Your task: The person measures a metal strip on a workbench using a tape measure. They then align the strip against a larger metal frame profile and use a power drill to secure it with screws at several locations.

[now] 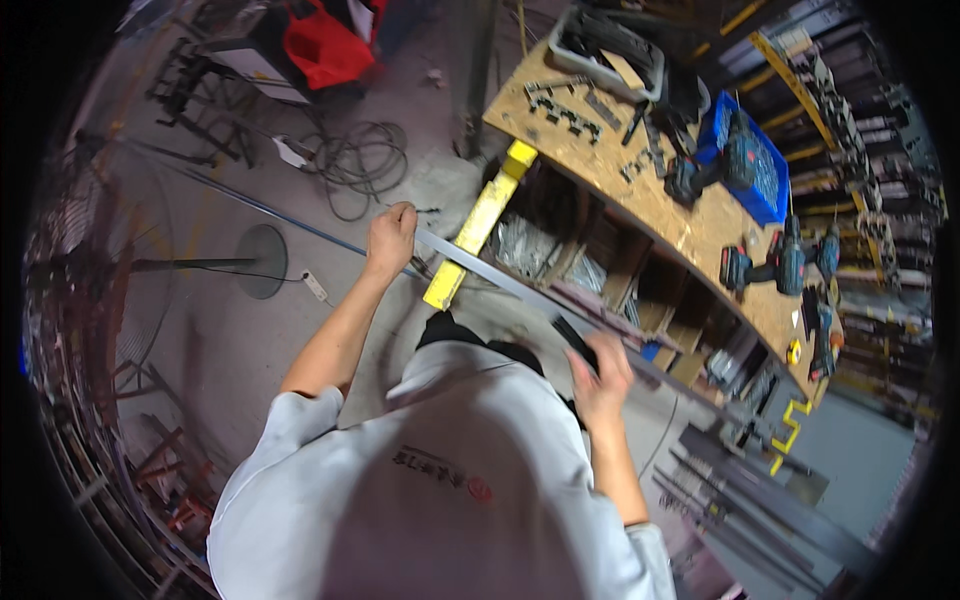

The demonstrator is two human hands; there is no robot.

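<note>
A long, light grey metal profile [495, 277] lies across a worn yellow beam [472, 229] in front of me. My left hand [392, 238] is closed at the profile's near-left end; a small dark tip pokes out beside the fingers, too small to name. In my right hand [602, 379] is a black bar-shaped object [575, 341], held just over the profile and slightly blurred. Whether it touches the metal I cannot tell. Towards the lower right the profile runs on behind my right hand.
A wooden workbench [637, 202] on the right bears cordless drills [787, 259], a blue bin [757, 169] of small hardware and a grey tub [645, 90]. Beneath are stuffed shelves [592, 240]. Coiled cable [360, 165], a power strip [316, 286] and a round stand base [262, 261] occupy the floor left.
</note>
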